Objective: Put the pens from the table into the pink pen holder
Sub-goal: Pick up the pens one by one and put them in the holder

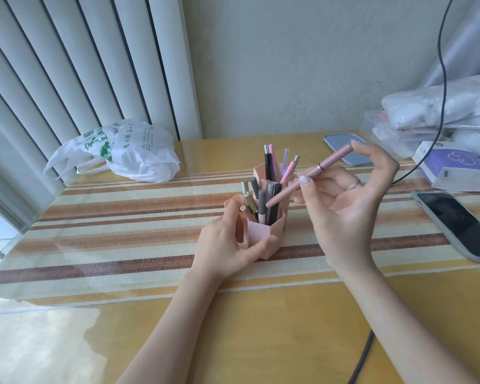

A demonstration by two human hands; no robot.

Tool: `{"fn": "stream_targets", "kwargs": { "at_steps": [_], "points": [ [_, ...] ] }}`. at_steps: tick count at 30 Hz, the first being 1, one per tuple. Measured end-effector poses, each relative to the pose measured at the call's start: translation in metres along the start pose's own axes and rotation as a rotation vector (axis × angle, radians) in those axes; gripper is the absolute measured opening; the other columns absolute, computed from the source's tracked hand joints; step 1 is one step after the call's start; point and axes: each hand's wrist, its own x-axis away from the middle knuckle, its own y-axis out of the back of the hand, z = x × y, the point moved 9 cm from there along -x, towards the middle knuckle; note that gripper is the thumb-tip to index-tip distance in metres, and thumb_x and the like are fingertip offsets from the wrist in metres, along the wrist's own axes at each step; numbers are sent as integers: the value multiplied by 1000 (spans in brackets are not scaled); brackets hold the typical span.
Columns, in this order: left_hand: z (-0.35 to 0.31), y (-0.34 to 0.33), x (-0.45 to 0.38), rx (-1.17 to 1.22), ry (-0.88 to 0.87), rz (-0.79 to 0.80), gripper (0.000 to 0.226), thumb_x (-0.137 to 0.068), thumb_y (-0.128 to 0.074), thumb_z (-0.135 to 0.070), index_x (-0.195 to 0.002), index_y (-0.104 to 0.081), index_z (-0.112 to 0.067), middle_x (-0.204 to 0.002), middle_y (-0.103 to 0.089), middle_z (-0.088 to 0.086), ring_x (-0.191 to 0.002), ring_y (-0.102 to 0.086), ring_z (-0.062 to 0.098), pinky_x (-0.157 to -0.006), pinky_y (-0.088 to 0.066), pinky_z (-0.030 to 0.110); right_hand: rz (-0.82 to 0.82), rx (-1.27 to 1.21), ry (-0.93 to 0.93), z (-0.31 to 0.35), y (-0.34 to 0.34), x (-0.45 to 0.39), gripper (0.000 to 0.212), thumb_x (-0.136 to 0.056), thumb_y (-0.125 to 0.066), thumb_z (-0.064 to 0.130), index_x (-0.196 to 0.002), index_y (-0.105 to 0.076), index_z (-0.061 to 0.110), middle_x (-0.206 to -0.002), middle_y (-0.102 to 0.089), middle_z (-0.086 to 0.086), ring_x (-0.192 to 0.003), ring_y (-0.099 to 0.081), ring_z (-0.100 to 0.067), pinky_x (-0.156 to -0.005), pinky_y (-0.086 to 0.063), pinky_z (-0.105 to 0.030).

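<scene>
Pinched in my right hand (347,200), the pink pen (309,176) tilts tip-down over the holder (257,231) mid-table; my left hand (227,245) cups its base. Holder's nearly full, no loose pens visible — I'd judge this the last.

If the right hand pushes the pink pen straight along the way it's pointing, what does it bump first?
Probably the pens standing in the pink pen holder: the pink pen in the right hand already points into that cluster, though depth is unclear.
</scene>
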Motion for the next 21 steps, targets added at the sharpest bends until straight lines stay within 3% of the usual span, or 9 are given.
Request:
{"fn": "stream_targets", "kwargs": {
  "at_steps": [4,6,8,11,14,17,21],
  "points": [
    [-4,3,-1,-29,-21,-32,57,-66,-61,-64,-93,-35,-22,-48,-33,-15,-42,-37,11,-41,-31,22,90,122,37,-4,-7,3,58,-81,-62,-9,-115,-36,30,-84,-65,15,-71,-68,-18,-63,-55,-29],
    [-5,4,-1,-29,-28,-35,54,-66,-61,-65,-89,-33,-24,-48,-33,-15,-42,-38,11,-42,-28,21,110,181,28,-9,-8,4,56,-81,-62,-4,-115,-38,34,-83,-66,19,-72,-68,-17,-63,-54,-28],
    [-5,4,-1,-36,-28,-35,54,-66,-60,-66,-88,-33,-25,-48,-34,-14,-41,-41,14,-40,-31,22,115,247,22,-13,-7,5,44,-83,-60,3,-109,-45,35,-78,-66,17,-72,-69,-15,-60,-54,-29],
    [-4,4,-1,-62,-12,-34,67,-66,-58,-68,-101,-52,-10,-50,-39,-12,-43,-48,19,-40,-39,28,186,431,97,-16,-10,7,14,-84,-52,9,-89,-61,19,-77,-65,10,-73,-64,-8,-53,-53,-36],
    [-5,5,-1,-77,-17,-44,70,-66,-58,-67,-97,-52,-4,-50,-41,-10,-43,-49,23,-40,-39,28,240,476,94,-23,-16,8,22,-77,-47,6,-82,-67,12,-76,-66,-1,-73,-61,-16,-50,-49,-41],
    [-5,4,-1,-75,-22,-39,64,-67,-57,-66,-92,-47,-7,-50,-38,-12,-42,-49,23,-40,-38,27,225,508,150,-18,-14,5,27,-74,-48,-5,-82,-69,10,-77,-64,-4,-72,-57,-17,-53,-45,-37],
    [-6,5,0,-63,-7,-37,61,-67,-57,-66,-97,-32,-19,-52,-42,-16,-44,-52,17,-40,-37,24,146,494,36,-26,-3,2,40,-76,-48,-6,-104,-64,18,-85,-58,6,-72,-56,-9,-54,-46,-27]
  ]
}}
